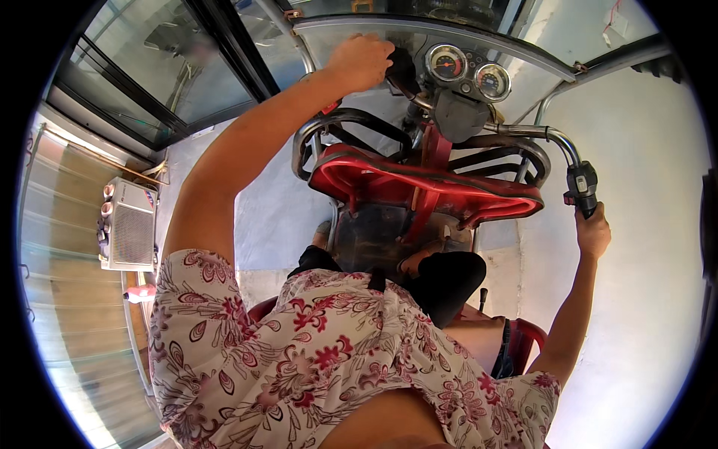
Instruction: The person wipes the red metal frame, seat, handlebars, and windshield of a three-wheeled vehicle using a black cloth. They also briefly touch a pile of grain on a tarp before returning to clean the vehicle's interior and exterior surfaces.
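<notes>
I sit astride a motor tricycle, with its handlebar (519,130) slanted so that the left end lies farther from my body. My left hand (362,62) is curled over the left end of the bar, beside a black control housing (401,70); the grip itself is hidden beneath it. On the right, my right hand (593,230) is closed around the black right handgrip, just below a switch housing (582,178). Between the hands are two round dials, a speedometer-type gauge (446,63) and a second gauge (493,82).
A red front leg shield (426,179) with black tubular guards (359,118) stands ahead of my knees. Beyond the bar is a framed windscreen (437,28). Black-framed glass panels (162,67) rise at the left, near an outdoor air-conditioner unit (132,224). A pale wall or floor surface (639,280) spans the right.
</notes>
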`<act>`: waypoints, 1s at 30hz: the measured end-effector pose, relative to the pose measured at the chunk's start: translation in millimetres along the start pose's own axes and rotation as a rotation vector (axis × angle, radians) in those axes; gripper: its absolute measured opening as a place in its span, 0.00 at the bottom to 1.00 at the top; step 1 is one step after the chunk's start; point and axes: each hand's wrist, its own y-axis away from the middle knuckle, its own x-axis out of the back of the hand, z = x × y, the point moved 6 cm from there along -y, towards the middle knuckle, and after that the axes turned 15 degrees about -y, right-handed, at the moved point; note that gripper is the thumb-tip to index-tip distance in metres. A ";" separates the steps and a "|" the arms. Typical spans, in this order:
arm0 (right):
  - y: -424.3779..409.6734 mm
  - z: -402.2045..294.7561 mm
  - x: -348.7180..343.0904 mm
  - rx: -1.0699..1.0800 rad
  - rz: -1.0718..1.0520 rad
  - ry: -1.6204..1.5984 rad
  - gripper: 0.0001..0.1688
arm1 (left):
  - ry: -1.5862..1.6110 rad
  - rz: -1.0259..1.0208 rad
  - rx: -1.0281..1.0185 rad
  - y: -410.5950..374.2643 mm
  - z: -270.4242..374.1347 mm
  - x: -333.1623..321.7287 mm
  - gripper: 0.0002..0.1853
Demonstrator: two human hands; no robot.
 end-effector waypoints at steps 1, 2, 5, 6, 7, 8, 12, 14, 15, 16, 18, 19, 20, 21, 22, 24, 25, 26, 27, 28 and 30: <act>-1.4 2.3 -1.8 -0.091 -0.077 0.034 0.21 | 0.135 0.086 0.033 -3.0 2.5 7.4 0.13; -2.3 2.4 1.0 -0.044 -0.048 -0.041 0.25 | 0.271 0.173 0.065 -2.2 6.1 14.6 0.12; 14.9 -32.5 14.1 0.204 0.148 -0.162 0.47 | 0.858 0.135 0.289 7.1 25.2 26.3 0.13; 24.6 -71.7 19.8 0.255 0.156 -0.164 0.47 | 1.209 0.017 0.400 15.9 34.6 28.8 0.14; 33.8 -121.0 24.4 0.306 0.107 -0.412 0.43 | 1.551 -0.112 0.513 25.8 46.1 27.4 0.14; 43.6 -163.4 25.0 0.464 0.124 -0.569 0.42 | 1.698 -0.213 0.547 31.5 59.1 22.4 0.16; 71.3 -282.7 -14.4 0.210 -0.357 -1.487 0.36 | 2.081 -0.450 0.534 35.7 121.9 22.9 0.24; 61.6 -307.6 -38.3 0.262 -0.324 -1.521 0.33 | 1.994 -0.371 0.460 34.4 123.1 23.9 0.30; 53.8 -308.4 -42.4 0.249 -0.283 -1.519 0.31 | 1.932 -0.397 0.449 31.6 110.1 40.1 0.33; 46.0 -319.1 -35.3 0.189 -0.340 -1.552 0.26 | 1.816 -0.389 0.417 37.9 92.9 34.1 0.33; 23.7 -329.4 -37.8 0.279 -0.289 -1.435 0.22 | 1.420 -0.206 0.314 51.0 49.2 41.5 0.33; 9.2 -333.0 -40.2 0.317 -0.261 -1.370 0.20 | 1.138 -0.040 0.239 57.4 25.6 58.1 0.32; -10.3 -334.4 -34.4 0.412 -0.137 -1.284 0.16 | 0.810 0.085 0.238 64.8 5.7 64.3 0.33; -30.4 -336.3 -47.5 0.439 -0.114 -1.182 0.16 | 0.490 0.205 0.217 75.1 -14.6 69.6 0.33; -53.0 -330.1 -59.3 0.453 -0.034 -1.108 0.16 | 0.509 0.153 0.222 81.2 -25.5 58.9 0.34; -96.1 -321.8 -96.9 0.477 0.083 -0.813 0.18 | 0.539 0.036 0.237 90.8 -33.4 36.3 0.36; -105.2 -324.5 -107.2 0.505 0.182 -0.646 0.19 | 0.593 -0.059 0.294 90.2 -33.0 29.9 0.37; -103.9 -327.7 -122.8 0.567 0.171 -0.530 0.19 | 0.646 -0.155 0.349 90.4 -30.3 28.2 0.37; -97.0 -341.4 -134.3 0.632 0.157 -0.421 0.18 | 0.692 -0.255 0.411 92.7 -28.9 23.6 0.38; -94.0 -350.7 -144.0 0.695 0.143 -0.310 0.18 | 0.687 -0.206 0.406 90.7 -29.8 22.9 0.39; -106.9 -357.0 -155.8 0.750 0.158 -0.348 0.16 | 0.677 -0.190 0.432 87.7 -31.2 21.6 0.39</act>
